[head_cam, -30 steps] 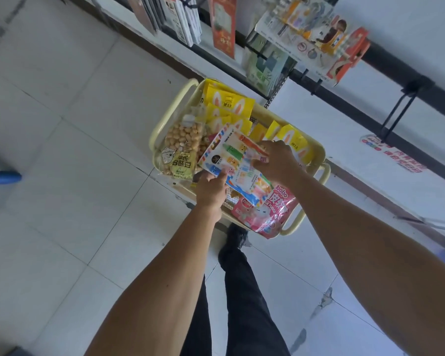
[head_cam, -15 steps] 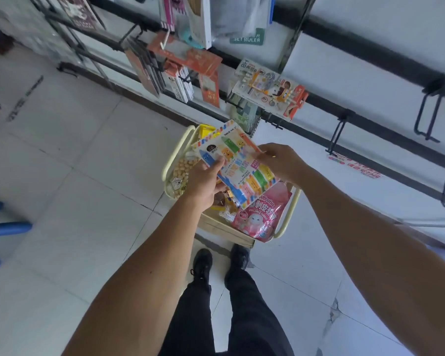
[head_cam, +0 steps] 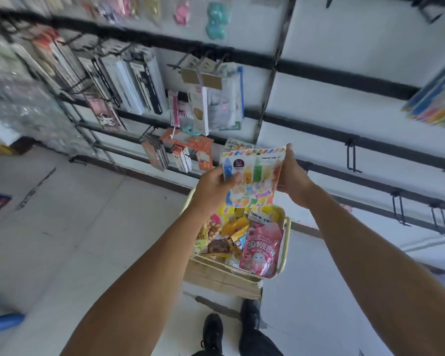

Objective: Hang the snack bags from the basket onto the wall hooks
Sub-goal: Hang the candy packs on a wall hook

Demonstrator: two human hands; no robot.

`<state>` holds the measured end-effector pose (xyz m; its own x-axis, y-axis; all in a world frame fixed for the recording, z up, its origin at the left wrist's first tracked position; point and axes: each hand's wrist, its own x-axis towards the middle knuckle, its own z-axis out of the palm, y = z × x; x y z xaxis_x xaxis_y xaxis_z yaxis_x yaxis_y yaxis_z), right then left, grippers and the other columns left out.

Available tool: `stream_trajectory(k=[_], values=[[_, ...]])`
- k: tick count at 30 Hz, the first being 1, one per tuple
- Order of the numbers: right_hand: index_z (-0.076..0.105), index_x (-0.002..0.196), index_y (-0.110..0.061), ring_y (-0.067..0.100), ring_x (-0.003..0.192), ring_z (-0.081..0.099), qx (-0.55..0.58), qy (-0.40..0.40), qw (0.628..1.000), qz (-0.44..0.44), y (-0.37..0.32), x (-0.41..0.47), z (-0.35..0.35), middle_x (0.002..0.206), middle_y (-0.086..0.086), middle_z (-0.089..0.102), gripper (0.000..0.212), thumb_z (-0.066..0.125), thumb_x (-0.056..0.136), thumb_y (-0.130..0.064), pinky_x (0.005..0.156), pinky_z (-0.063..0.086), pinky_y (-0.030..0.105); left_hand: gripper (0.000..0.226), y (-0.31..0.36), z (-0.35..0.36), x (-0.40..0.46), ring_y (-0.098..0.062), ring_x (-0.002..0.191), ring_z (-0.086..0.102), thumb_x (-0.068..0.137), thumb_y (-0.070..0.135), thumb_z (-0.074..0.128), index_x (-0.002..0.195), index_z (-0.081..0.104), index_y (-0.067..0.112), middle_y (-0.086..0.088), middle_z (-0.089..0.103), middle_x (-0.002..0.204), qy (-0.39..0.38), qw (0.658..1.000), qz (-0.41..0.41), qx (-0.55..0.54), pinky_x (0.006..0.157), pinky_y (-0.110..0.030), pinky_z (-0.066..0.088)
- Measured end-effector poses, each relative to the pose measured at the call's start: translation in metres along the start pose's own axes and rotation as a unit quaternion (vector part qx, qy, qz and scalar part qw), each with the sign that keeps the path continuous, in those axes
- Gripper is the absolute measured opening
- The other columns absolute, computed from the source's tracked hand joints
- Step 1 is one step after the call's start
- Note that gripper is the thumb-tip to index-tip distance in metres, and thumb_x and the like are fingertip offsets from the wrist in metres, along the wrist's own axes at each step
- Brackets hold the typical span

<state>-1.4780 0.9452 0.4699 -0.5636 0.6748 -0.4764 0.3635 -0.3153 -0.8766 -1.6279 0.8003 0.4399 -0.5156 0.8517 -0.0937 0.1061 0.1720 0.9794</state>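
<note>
A colourful snack bag (head_cam: 252,178) is held up in the middle of the frame, above the basket (head_cam: 284,242). Its left edge is pinched by the left hand (head_cam: 212,187), and its right edge is gripped by the right hand (head_cam: 292,177). Bare wall hooks (head_cam: 351,158) are seen at right, with open wall around them. "3D" is printed on a pink bag (head_cam: 261,249) in the basket.
</note>
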Motion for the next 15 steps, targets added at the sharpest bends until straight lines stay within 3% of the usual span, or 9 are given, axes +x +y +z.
stream_trajectory(k=[3,5,8,11,15], values=[[0.064,0.126,-0.021,0.021,0.109,0.069,0.005,-0.008,0.998,-0.068,-0.018,-0.03,-0.001,0.119,0.005,0.072,0.093,0.017,0.075,-0.083,0.096,0.053,0.038,0.026,0.019,0.0,0.0,-0.032,0.1,0.07,0.096,0.033,0.065,0.096,0.069,0.007,-0.012,0.075,0.097,-0.02,0.999,0.003,-0.026,0.096,-0.057,0.051],[0.07,0.113,-0.019,0.022,0.1,0.073,-0.018,0.017,0.993,-0.116,-0.03,-0.051,-0.002,0.108,0.006,0.075,0.076,0.029,0.083,-0.076,0.087,0.058,0.037,0.025,0.034,0.005,0.002,-0.037,0.1,0.068,0.097,0.029,0.063,0.094,0.068,0.005,-0.015,0.074,0.099,-0.032,0.999,0.003,-0.042,0.094,-0.058,0.053],[0.069,0.1,-0.01,0.024,0.087,0.076,-0.034,0.081,0.981,-0.172,-0.043,-0.078,-0.013,0.094,0.005,0.078,0.033,0.057,0.097,-0.04,0.082,0.061,0.045,0.031,0.068,0.018,0.002,-0.029,0.096,0.072,0.094,0.037,0.066,0.1,0.069,0.007,-0.01,0.075,0.102,-0.071,0.995,-0.01,-0.067,0.086,-0.051,0.058],[0.069,0.102,-0.005,0.025,0.088,0.075,-0.03,0.109,0.977,-0.183,-0.054,-0.099,-0.038,0.096,0.006,0.078,0.027,0.06,0.098,-0.03,0.082,0.061,0.046,0.042,0.105,0.039,0.004,-0.024,0.094,0.074,0.086,0.055,0.067,0.099,0.071,0.015,-0.007,0.076,0.099,-0.085,0.994,0.01,-0.066,0.087,-0.052,0.058],[0.066,0.106,-0.005,0.029,0.092,0.075,-0.011,0.1,0.976,-0.192,-0.071,-0.126,-0.068,0.1,0.007,0.077,0.021,0.059,0.099,-0.023,0.078,0.062,0.043,0.023,0.142,0.072,0.006,-0.022,0.087,0.075,0.091,0.042,0.069,0.093,0.07,0.019,-0.002,0.078,0.093,-0.071,0.993,0.019,-0.096,0.087,-0.053,0.059]])
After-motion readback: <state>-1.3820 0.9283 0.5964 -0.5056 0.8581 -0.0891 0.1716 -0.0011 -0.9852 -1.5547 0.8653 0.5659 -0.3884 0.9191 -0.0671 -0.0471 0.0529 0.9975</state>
